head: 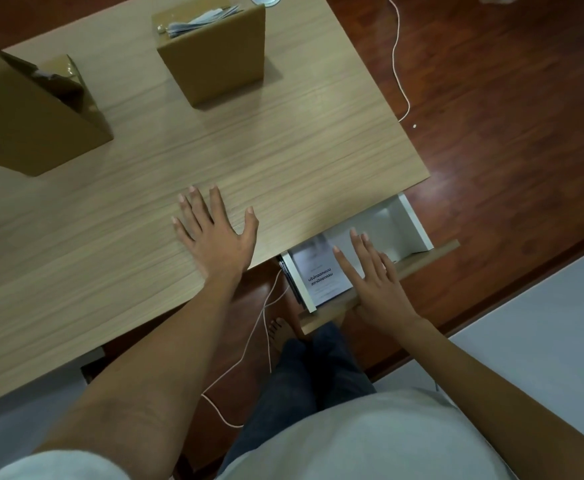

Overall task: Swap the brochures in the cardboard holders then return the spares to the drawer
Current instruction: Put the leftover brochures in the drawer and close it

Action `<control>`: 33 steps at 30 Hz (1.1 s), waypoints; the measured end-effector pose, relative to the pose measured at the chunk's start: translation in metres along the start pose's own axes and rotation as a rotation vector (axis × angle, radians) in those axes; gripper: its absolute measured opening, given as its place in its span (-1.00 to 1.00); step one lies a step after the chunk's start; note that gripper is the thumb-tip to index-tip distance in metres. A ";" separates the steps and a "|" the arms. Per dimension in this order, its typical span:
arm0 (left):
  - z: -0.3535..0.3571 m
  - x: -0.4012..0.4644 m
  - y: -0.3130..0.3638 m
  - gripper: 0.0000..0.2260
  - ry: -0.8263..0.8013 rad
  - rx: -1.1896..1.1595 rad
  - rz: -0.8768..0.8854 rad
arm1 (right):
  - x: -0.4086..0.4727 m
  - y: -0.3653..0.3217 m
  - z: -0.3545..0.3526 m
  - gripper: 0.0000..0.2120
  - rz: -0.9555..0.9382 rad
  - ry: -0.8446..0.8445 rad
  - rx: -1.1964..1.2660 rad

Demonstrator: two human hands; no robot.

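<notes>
My left hand (218, 233) lies flat and empty on the desk (318, 140); my right hand (375, 282), released, hovers over the drawer (412, 220) (spare brochure (321, 275) inside). I push its front squarely, fingers clear.

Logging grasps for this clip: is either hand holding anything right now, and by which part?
Nothing is held. The left hand lies flat on the desk; the right hand is open over the drawer.

Left hand (214, 233) lies flat at the middle of the frame, fingers spread; right hand (373, 282) is flat too, lower right, empty.
</notes>
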State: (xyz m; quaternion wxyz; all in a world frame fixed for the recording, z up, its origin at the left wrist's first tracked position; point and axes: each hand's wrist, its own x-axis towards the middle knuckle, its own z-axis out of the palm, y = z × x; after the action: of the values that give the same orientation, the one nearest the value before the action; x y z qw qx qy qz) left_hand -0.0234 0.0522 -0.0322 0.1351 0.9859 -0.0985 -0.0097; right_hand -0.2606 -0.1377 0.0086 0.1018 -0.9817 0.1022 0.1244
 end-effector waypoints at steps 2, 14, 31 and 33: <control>-0.001 0.000 0.000 -0.30 -0.004 0.004 -0.001 | 0.006 0.000 -0.005 -0.06 -0.002 0.020 -0.029; -0.001 0.000 0.001 -0.30 0.000 -0.004 -0.012 | 0.057 -0.005 -0.023 -0.08 -0.056 0.180 -0.159; -0.005 0.000 0.003 -0.29 -0.040 -0.009 -0.032 | 0.121 0.010 -0.050 0.27 -0.063 -0.149 -0.161; -0.007 0.000 0.005 -0.29 -0.051 -0.015 -0.038 | 0.124 0.010 -0.051 0.25 -0.056 -0.154 -0.145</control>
State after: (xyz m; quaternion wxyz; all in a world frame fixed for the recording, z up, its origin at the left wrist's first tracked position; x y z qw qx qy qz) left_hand -0.0244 0.0497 -0.0240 0.1399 0.9859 -0.0831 -0.0380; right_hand -0.1337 -0.1806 0.0227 0.0415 -0.9764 0.0573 0.2038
